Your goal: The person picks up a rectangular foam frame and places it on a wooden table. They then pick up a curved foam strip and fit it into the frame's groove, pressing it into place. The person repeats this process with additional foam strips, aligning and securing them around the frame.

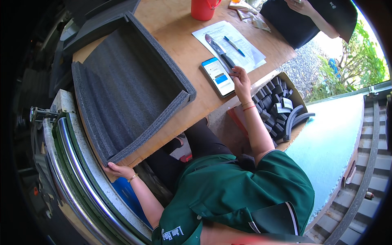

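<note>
A large dark grey foam tray [134, 81] with raised foam walls lies on the wooden table [163, 143]. My left hand [117, 169] grips the tray's near corner at the table edge, thumb on top, the other fingers partly hidden. On the right, my right hand [241, 79] closes its fingers on the handle end of a knife [224, 58] with a black handle. The knife lies across printed paper sheets [255, 59], its blade pointing away from me. Beside that hand a smartphone [218, 76] with a lit screen rests on the table. A pen [234, 46] lies on the sheets.
A red bucket [202, 10] stands at the far edge. Right of the table, a cardboard box [300, 132] holds many small dark foam pieces [269, 102]. Metal rollers [81, 163] run along the left. Another person's arm [320, 22] shows at the far right, beside a pale blue sheet [332, 139].
</note>
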Demonstrator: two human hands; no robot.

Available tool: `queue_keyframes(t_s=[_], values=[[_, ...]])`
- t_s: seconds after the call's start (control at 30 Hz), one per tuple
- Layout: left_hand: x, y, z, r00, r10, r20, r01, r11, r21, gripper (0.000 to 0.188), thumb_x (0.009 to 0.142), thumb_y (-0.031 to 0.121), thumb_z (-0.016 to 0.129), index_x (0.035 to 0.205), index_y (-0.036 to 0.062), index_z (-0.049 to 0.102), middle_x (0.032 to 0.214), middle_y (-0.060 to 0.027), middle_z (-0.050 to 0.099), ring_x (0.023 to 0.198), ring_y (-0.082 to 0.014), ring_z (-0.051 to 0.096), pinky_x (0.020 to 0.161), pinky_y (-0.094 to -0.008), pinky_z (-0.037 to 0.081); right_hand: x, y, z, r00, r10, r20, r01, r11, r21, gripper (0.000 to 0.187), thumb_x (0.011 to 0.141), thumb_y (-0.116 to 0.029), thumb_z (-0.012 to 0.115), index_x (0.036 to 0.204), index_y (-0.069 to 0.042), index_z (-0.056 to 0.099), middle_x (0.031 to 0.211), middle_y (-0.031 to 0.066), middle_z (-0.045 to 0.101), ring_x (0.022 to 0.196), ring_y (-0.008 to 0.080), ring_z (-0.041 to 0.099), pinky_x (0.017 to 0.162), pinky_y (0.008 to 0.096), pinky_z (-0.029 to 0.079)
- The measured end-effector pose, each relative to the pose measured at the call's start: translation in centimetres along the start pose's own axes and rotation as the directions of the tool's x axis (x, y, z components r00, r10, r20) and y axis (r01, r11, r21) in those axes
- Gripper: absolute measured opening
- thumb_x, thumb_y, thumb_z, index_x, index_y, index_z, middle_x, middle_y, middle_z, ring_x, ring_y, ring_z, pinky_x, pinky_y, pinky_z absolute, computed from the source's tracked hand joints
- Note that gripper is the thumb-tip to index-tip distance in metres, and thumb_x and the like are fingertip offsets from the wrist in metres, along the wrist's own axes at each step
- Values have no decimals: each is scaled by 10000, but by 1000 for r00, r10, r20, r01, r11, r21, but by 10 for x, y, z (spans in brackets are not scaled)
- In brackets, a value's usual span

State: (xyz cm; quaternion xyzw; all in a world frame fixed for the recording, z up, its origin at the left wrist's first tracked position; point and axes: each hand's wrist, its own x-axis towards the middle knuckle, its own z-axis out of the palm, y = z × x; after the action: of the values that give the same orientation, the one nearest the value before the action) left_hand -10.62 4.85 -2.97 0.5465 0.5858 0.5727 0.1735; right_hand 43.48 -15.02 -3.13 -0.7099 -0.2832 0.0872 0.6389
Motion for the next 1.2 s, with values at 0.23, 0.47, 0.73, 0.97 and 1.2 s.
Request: queue_keyframes(t_s=[0.23, 0.47, 0.73, 0.97, 1.2], values=[[0, 2, 0, 1000, 20, 3, -20, 1000, 14, 675, 1044, 461, 385, 1405, -110, 382, 1352, -338, 449, 1257, -409, 497, 1055, -486, 413, 2, -1, -3, 999, 25, 32, -25, 1000, 0, 457, 868, 48, 508, 1321, -12, 520, 1182, 141, 657, 1069, 210, 680, 934, 343, 528], [0, 0, 1, 1000, 26, -8, -26, 1000, -6, 660, 1045, 453, 389, 1388, -111, 405, 1319, -330, 476, 1237, -407, 514, 1042, -482, 424, -10, -20, -11, 992, -106, 66, 122, 935, -333, 437, 849, 15, 558, 1283, -40, 553, 1118, 174, 702, 1018, 265, 703, 921, 375, 533], [1, -1, 1, 1000, 19, -7, -19, 1000, -23, 642, 1047, 435, 397, 1373, -118, 409, 1324, -324, 478, 1219, -384, 531, 1030, -467, 448, -25, -25, -16, 995, -102, 15, 100, 912, -399, 386, 880, 11, 560, 1261, -46, 584, 997, 134, 736, 933, 222, 711, 845, 333, 547], [-1, 7, 2, 1000, 1, 0, -1, 1000, -21, 644, 1046, 442, 387, 1381, -106, 412, 1322, -321, 482, 1223, -389, 535, 1026, -473, 457, -25, -21, -17, 998, -61, 0, 57, 924, -378, 327, 879, -51, 592, 1205, -81, 596, 957, 80, 763, 883, 267, 710, 959, 419, 448], [-1, 7, 2, 1000, 11, -9, -11, 1000, -6, 647, 1045, 447, 378, 1379, -107, 418, 1323, -323, 484, 1221, -398, 534, 1031, -480, 449, -24, -19, -16, 998, -61, -23, 48, 920, -389, 301, 901, -63, 597, 1202, -65, 602, 954, 84, 764, 830, 271, 709, 887, 404, 494]])
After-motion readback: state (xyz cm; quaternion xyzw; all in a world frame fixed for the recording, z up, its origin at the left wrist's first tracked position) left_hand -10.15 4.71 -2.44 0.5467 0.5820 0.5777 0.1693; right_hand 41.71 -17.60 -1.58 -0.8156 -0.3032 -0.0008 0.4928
